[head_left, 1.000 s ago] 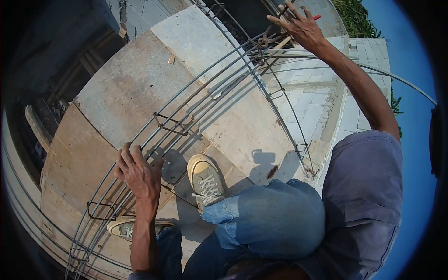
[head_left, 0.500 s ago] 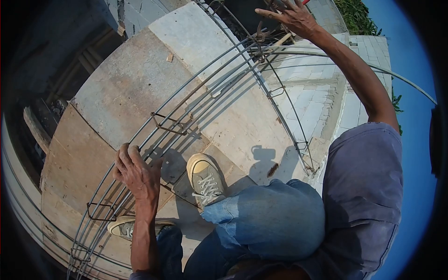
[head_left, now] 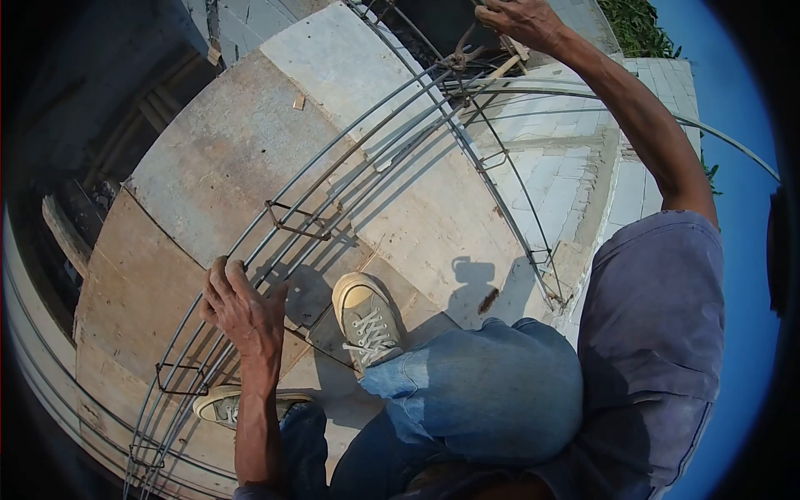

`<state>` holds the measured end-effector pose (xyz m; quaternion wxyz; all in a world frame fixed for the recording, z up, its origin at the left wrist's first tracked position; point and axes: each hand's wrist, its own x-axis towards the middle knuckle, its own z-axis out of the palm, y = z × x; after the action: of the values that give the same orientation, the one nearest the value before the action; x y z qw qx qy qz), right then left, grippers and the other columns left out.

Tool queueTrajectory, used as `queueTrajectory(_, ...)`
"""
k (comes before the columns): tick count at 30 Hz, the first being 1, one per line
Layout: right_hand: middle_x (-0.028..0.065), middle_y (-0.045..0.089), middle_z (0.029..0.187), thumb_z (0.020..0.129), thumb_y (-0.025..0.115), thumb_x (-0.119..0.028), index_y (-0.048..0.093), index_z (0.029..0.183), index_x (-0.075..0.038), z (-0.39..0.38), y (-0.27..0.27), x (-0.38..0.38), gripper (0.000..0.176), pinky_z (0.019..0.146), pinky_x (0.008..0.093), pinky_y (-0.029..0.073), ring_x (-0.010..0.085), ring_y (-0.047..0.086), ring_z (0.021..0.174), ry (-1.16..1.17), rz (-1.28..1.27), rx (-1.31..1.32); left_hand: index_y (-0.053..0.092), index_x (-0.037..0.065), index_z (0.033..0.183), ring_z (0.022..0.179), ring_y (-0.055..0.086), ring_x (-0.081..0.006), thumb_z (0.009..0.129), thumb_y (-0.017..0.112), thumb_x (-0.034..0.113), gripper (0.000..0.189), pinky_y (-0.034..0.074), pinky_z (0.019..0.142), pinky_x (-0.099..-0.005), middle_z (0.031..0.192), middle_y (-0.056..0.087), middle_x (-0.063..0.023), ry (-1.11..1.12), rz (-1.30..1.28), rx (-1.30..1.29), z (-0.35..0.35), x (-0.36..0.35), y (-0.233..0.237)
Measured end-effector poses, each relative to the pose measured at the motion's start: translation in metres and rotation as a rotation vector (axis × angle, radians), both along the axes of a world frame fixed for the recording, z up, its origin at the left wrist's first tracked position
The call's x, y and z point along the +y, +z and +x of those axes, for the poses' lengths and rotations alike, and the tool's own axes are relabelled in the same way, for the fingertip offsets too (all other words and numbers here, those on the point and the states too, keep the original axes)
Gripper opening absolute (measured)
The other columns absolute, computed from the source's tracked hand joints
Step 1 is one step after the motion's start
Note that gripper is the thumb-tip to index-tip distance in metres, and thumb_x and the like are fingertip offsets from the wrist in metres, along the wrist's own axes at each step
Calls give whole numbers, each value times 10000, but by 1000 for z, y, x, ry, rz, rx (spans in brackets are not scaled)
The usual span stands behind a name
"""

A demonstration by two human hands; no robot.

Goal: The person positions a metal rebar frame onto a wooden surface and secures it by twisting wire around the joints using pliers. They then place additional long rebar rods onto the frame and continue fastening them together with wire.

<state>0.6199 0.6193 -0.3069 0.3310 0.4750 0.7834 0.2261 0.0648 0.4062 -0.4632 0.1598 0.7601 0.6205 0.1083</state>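
My left hand (head_left: 246, 307) rests on the long curved rebar cage (head_left: 298, 231), its fingers curled over the bars and the thumb apart. Thin square ties hold the cage's bars together. At the top edge, my right hand (head_left: 521, 21) is closed, fingers bent inward, just above the cage's far end. What it grips is too small to make out. Below it, a twisted knot of wire or bar (head_left: 460, 58) sits where the cage meets other bars. A second, narrower rebar frame (head_left: 508, 167) runs down to the right from there.
Worn boards (head_left: 208, 150) lie beneath the cage. Two sneakers (head_left: 367, 321) stand on them, close to the bars. A dark opening with timber (head_left: 67, 233) is at the left. Pale blockwork (head_left: 550, 183) and a long bent bar (head_left: 725, 142) are at the right.
My right hand has gone from spread fingers to a closed shape and shifted slightly. The red-tipped item beside it no longer shows. My left hand has stayed in place.
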Motion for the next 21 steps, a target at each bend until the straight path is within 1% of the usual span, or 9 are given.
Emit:
queueTrajectory(7,79,682,851,931,557,-208,557,1032,-122,-14,10,-52,132,717,474,491,263,630,965,-61,1,41,488,45,1234,1225,425,-316,545,931,313,861,286,966,-469,1336,458,-130,1,6,8,-2,1,-2)
queueTrajectory(8,55,680,829,920,577,-222,541,978,-120,-12,4,-67,122,673,475,464,259,630,966,-193,52,99,492,45,1230,1226,424,-316,545,930,310,856,284,965,-470,1338,457,-130,8,-3,5,-1,1,-2)
queueTrajectory(10,77,674,831,915,569,-195,538,973,-130,-3,-14,-98,92,704,465,472,291,629,937,-324,129,239,502,44,1208,1245,422,-329,533,937,307,845,284,966,-483,1337,466,-146,16,-5,-8,0,1,0)
queueTrajectory(11,101,660,823,894,592,-185,536,979,-125,11,-28,-112,118,695,467,479,334,628,884,-212,225,272,512,43,1187,1264,421,-341,522,944,304,834,283,968,-497,1336,475,-163,22,-15,-17,0,1,0)
queueTrajectory(15,160,615,777,867,631,-165,575,947,-85,-2,-59,-161,127,699,510,476,411,603,841,-644,313,473,512,42,1184,1267,420,-345,516,944,295,834,281,969,-501,1337,475,-163,3,26,-14,-1,-4,-2)
queueTrajectory(16,188,610,764,873,613,-143,587,933,-64,-16,-58,-170,103,685,523,472,434,608,799,-609,365,536,511,42,1184,1270,417,-345,514,943,291,835,279,971,-502,1340,474,-163,2,27,-10,0,-6,-2)
queueTrajectory(17,214,620,770,869,605,-130,585,950,-49,-23,-61,-175,117,676,523,469,443,617,773,-771,308,580,509,41,1184,1274,415,-344,513,942,288,836,277,973,-503,1342,473,-163,3,36,-3,1,-5,-3)
queueTrajectory(19,236,636,792,869,588,-119,590,960,-38,-23,-78,-189,122,686,519,467,442,627,799,-822,300,665,506,42,1188,1278,411,-344,512,941,284,839,276,974,-501,1344,471,-163,-13,55,-5,-1,-7,-5)
queueTrajectory(21,284,612,781,916,555,-146,585,907,-15,-22,-82,-195,135,673,517,456,467,612,775,-857,314,724,503,42,1192,1282,407,-343,512,940,281,843,275,975,-500,1346,468,-164,-17,89,-18,0,-3,-3)
